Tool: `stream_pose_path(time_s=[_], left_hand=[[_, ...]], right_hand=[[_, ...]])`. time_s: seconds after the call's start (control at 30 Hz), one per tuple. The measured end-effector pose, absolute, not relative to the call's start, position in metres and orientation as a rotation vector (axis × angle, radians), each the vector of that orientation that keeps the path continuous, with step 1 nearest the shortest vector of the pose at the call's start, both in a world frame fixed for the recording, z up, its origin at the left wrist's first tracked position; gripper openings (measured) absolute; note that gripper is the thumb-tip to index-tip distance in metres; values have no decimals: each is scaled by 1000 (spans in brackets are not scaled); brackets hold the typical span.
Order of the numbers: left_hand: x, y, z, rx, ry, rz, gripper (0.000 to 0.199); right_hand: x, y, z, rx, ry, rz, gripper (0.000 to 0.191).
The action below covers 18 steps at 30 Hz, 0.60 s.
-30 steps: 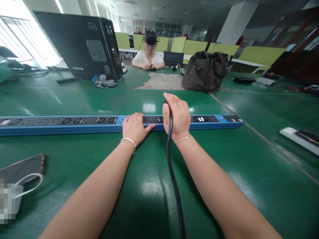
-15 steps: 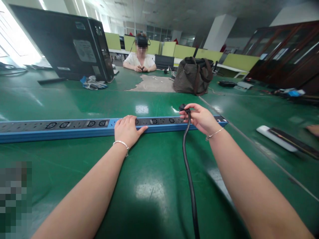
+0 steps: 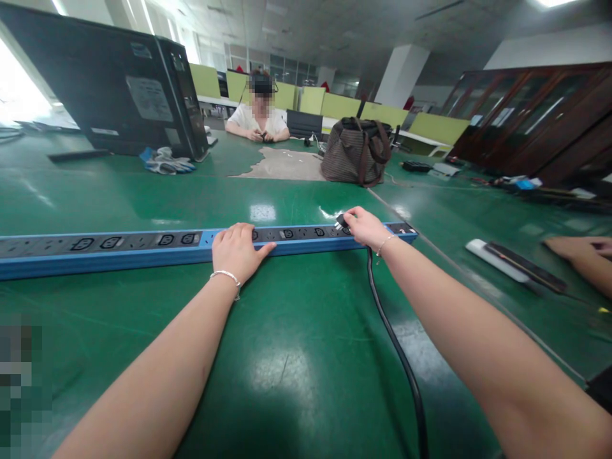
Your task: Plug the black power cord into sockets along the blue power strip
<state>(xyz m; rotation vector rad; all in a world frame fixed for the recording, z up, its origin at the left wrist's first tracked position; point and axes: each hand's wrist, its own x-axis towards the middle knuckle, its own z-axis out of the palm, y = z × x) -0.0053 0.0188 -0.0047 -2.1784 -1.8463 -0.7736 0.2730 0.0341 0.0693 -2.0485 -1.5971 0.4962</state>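
A long blue power strip [image 3: 115,260] with a row of black sockets lies across the green table. My left hand [image 3: 236,250] grips it near its middle, fingers over the top and thumb along the front side. Above the strip's right part, my right hand [image 3: 367,227] pinches a black plug [image 3: 341,220]. The plug's metal prongs show and point left and slightly down, apart from the sockets as far as I can see. From under that hand, the plug's thick black cable [image 3: 396,338] runs down toward the table's near edge.
A black computer tower [image 3: 143,95] stands back left, with gloves [image 3: 167,161] beside it. A brown bag [image 3: 351,153] sits beyond the strip. Across the table is a seated person [image 3: 258,118]. At right lie a white and black bar [image 3: 497,260] and another person's arm [image 3: 581,255].
My right hand has turned the plug so its prongs now show, and the cable hangs further right. My left hand stays on the power strip. The view has shifted slightly right.
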Motion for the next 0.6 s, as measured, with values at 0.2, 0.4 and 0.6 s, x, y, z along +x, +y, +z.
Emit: stream_pose_path(time_s=[0.2, 0.4, 0.6], left_hand=[[-5, 19, -5, -2193, -1861, -784, 62], [-5, 18, -5, -2212, -1869, -840, 62], [-5, 18, -3, -2207, -1879, -791, 61]], right_hand=[[264, 42, 69, -2248, -1927, 149, 29], [262, 41, 66, -2290, -1916, 158, 31], [249, 31, 60, -2286, -1988, 79, 35]])
